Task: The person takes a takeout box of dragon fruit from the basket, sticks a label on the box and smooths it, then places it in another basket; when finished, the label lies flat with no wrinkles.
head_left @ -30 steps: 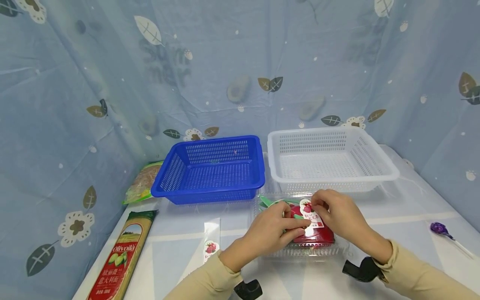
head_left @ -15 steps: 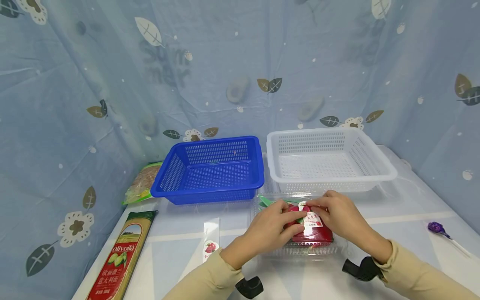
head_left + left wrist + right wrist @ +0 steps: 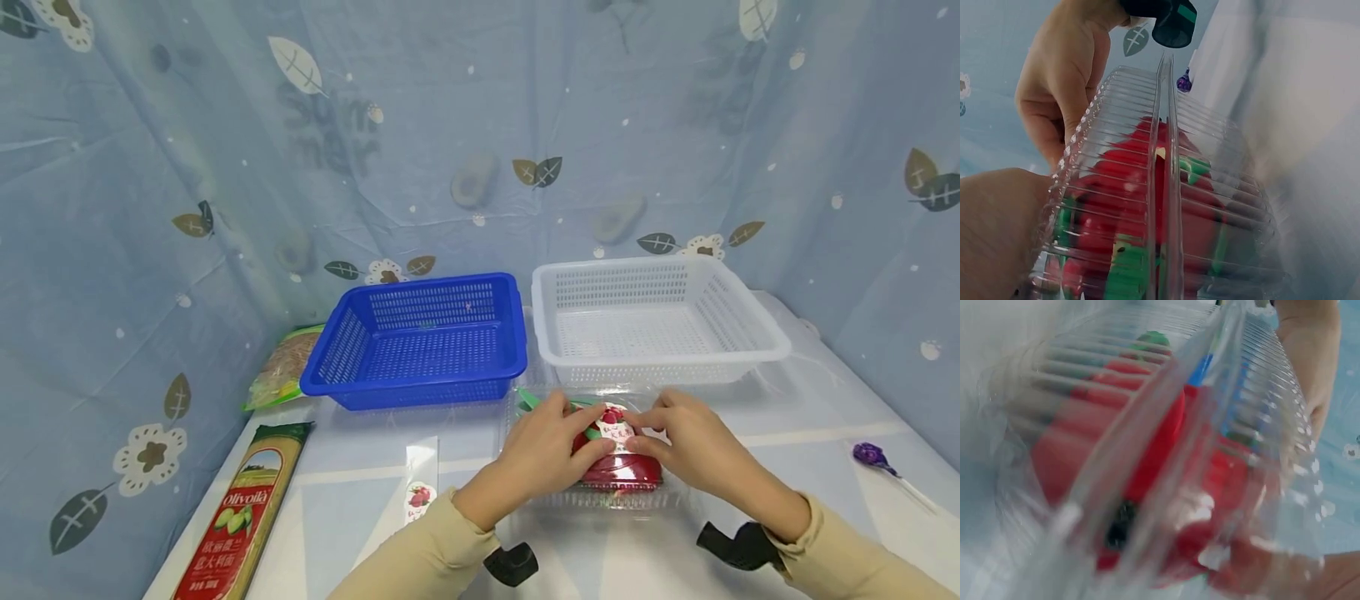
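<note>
A clear plastic clamshell box [image 3: 562,500], lid down, stands on the table with red and green contents [image 3: 1129,181] inside. On top of its lid lies a white label [image 3: 617,432] with a red fruit picture. My left hand [image 3: 534,450] touches the label's left side with its fingertips. From the other side, my right hand [image 3: 693,442] presses thumb and fingers on the label's right edge. In the left wrist view, the right hand [image 3: 1063,75] shows beyond the ribbed box wall. The right wrist view is blurred.
A blue basket [image 3: 416,392] and a white basket [image 3: 667,360] stand behind the box. At left lie a spaghetti pack [image 3: 243,517], a bag of brown food [image 3: 288,367] and a strip with a fruit label [image 3: 422,479]. A purple lollipop [image 3: 870,454] lies at right.
The label's upper end, held up by the right hand a second ago, now lies down on the lid. The right hand has moved to the label's right edge; the left fingers have shifted slightly.
</note>
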The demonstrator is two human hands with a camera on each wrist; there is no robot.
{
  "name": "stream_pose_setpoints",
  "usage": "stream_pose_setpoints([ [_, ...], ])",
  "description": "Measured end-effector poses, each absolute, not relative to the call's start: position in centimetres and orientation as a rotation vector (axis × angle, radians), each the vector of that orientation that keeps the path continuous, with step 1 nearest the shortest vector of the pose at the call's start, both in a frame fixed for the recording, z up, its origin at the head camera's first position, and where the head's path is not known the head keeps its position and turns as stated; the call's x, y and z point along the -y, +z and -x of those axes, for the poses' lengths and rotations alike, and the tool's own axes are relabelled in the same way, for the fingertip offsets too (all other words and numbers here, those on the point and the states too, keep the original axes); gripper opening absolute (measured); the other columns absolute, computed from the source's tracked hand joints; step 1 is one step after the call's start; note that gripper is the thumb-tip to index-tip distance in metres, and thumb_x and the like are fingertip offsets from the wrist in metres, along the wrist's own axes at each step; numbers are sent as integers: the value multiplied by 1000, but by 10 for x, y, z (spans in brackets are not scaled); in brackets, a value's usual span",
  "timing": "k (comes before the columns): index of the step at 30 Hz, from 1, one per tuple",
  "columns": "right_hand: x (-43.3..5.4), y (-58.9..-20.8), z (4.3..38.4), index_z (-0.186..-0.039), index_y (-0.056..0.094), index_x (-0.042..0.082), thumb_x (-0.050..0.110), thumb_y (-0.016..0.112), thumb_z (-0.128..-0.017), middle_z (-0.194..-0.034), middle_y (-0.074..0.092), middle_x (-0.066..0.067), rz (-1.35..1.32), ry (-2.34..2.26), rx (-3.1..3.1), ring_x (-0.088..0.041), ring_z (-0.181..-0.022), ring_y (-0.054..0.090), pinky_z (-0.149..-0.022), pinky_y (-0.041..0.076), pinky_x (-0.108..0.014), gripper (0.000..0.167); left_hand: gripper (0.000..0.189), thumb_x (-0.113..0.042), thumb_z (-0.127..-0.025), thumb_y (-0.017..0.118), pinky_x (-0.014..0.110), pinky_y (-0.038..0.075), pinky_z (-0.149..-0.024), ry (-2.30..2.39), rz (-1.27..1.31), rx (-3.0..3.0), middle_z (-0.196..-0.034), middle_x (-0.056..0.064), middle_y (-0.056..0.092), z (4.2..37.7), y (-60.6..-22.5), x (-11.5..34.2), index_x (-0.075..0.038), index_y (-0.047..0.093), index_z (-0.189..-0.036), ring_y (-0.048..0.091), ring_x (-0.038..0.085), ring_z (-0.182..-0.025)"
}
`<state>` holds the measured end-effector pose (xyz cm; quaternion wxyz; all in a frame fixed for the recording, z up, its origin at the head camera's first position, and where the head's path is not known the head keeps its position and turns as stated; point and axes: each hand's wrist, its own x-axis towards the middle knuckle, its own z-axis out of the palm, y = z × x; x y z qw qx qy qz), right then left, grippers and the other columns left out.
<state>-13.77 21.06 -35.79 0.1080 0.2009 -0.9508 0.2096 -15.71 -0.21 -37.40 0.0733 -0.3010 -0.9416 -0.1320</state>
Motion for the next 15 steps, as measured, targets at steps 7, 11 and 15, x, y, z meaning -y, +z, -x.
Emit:
stream_pose_setpoints([
  [7, -214, -358, 137, -124, 70, 15, 30, 76, -83, -69, 44, 2, -603, 604, 2853, -8, -61, 28, -52, 27, -21, 43, 48, -58, -96, 51, 16, 28, -50, -405, 921, 2782, -90, -3, 50, 162, -376, 3, -33, 59, -136, 39, 4, -66],
  [11, -215, -361, 136, -127, 68, 13, 30, 75, -85, -69, 43, 2, -604, 613, 2871, -8, -61, 27, -52, 26, -21, 46, 49, -59, -96, 50, 17, 29, -48, -397, 929, 2799, -92, -2, 51, 161, -378, 3, -37, 54, -140, 39, 4, -65],
  [15, -216, -361, 135, -127, 68, 15, 31, 74, -86, -70, 43, 1, -601, 603, 2870, -8, -60, 26, -52, 26, -20, 45, 45, -56, -97, 49, 16, 28, -48, -365, 956, 2773, -92, -2, 53, 161, -378, 3, -39, 54, -139, 39, 4, -65],
])
